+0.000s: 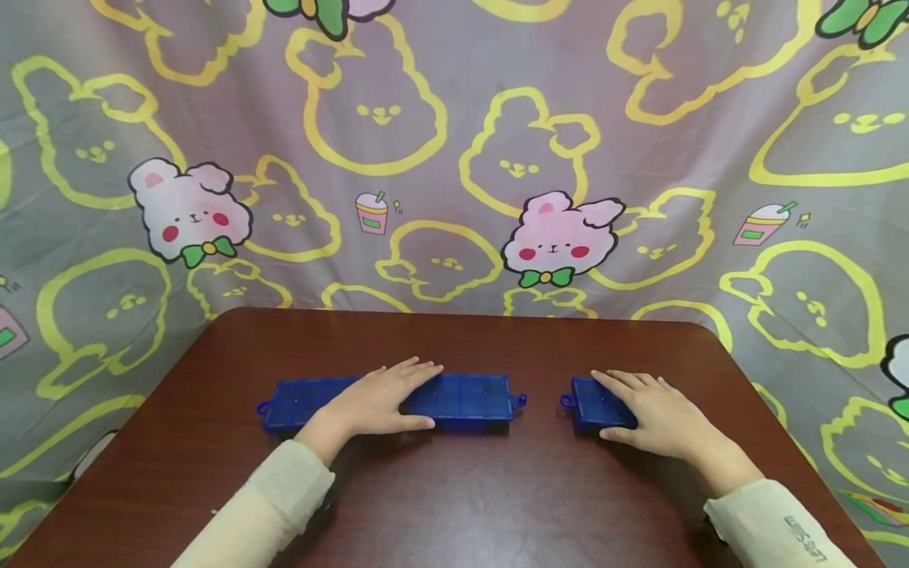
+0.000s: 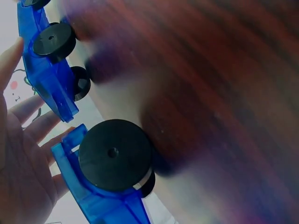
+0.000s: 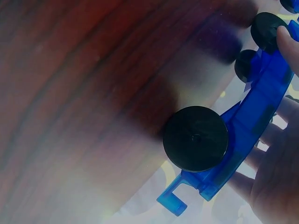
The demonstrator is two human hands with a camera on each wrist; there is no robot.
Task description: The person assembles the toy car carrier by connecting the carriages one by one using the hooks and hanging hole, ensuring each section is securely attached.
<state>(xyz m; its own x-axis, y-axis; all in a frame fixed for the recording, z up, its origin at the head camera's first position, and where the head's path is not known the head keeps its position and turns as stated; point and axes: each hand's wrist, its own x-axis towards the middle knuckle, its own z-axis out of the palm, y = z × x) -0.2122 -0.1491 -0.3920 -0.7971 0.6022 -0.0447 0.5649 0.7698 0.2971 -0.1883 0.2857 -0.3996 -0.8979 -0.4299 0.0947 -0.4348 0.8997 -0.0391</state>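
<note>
Reddish-brown table (image 1: 511, 505); grey cartoon-print cloth (image 1: 440, 197) behind

This looks like a small corner screened off with cloth; whether it stands in a home, a studio or some other room cannot be told. A grey-pink printed curtain (image 1: 440, 47) hangs behind the far edge of the table (image 1: 525, 505) and spreads past its left and right edges, filling the background. Its print is childlike: rabbit faces (image 1: 557, 241) with green bows, yellow animal outlines (image 1: 376, 169) and drink cups (image 1: 372, 214). The table has a glossy reddish-brown, wood-look top with rounded far corners, more like household or office furniture than a workshop bench.
</note>
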